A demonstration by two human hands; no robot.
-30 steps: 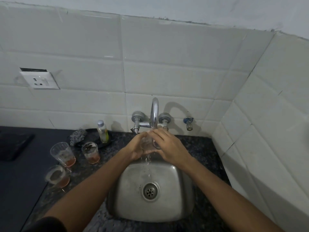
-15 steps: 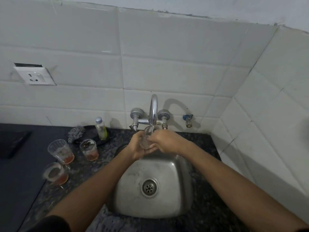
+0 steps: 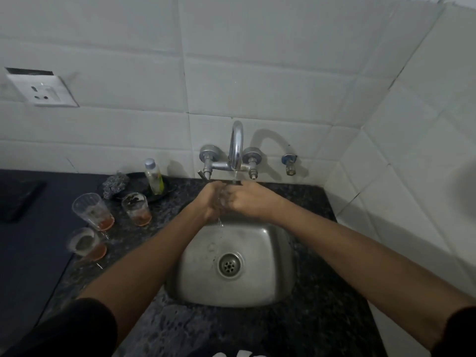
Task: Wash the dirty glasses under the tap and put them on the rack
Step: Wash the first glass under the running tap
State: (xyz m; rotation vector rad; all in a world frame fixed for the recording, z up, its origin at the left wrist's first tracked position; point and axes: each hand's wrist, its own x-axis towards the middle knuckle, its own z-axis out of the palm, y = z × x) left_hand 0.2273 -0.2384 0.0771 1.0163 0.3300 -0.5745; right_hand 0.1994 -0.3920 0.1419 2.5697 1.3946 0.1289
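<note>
Rinsing item: small clear drinking glass [image 3: 222,199] — wrapped between left hand [image 3: 209,202] and right hand [image 3: 244,202], directly under chrome wall tap [image 3: 236,148]. Likely light, brittle, wet-slippery; grip round the wall, not the rim.

A stainless steel square sink [image 3: 270,276] sits centre; at nine o'clock three clear ribbed dirty glasses [image 3: 92,211]; at twelve, a chrome curved tap [image 3: 237,145].

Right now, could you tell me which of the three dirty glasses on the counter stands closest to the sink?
The short glass beside the dish-soap bottle; the tall glass and the front glass stand farther left.
</note>
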